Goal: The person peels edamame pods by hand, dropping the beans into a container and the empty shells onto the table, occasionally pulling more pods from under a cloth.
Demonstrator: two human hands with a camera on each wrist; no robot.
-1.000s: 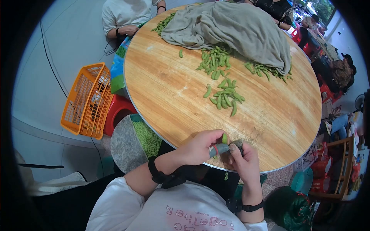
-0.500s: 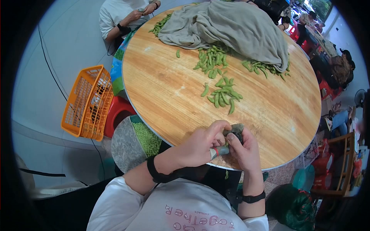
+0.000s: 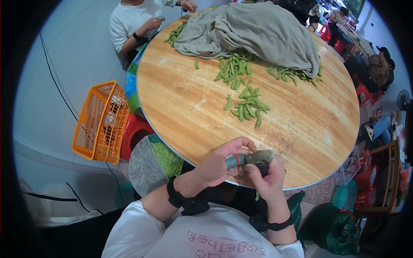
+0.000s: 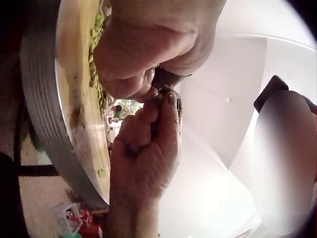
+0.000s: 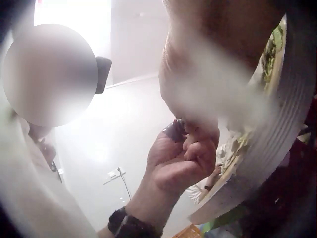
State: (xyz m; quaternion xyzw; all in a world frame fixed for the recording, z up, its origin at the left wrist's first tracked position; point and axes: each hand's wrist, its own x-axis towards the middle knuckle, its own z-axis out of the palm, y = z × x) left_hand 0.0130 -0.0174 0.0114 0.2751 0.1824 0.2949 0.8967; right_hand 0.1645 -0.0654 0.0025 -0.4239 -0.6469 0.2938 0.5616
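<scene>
In the head view my left hand (image 3: 211, 167) and right hand (image 3: 271, 180) meet over the near edge of the round wooden table (image 3: 180, 116). A grey-green finger cover (image 3: 233, 161) with a red band sits on the left thumb, its tip reaching the right hand. Dark and olive covers (image 3: 261, 166) show at the right fingers beside the bent right thumb. From the left wrist, the fingertips of both hands come together; whatever lies between them is hidden, so I cannot tell if a pod is held. Loose green soybean pods (image 3: 249, 107) lie farther up the table.
A grey cloth (image 3: 254, 32) covers a larger heap of pods at the back. Left of the table are shelled green beans (image 3: 165, 159) beside grey fabric (image 3: 146, 167), a red stool (image 3: 135, 133) and an orange crate (image 3: 101, 122). Another person (image 3: 137, 28) sits at the far left.
A green pod showed at my left fingertips at first, then between both hands; now it is out of sight. My left fingers have spread somewhat. The person opposite has raised and parted their hands.
</scene>
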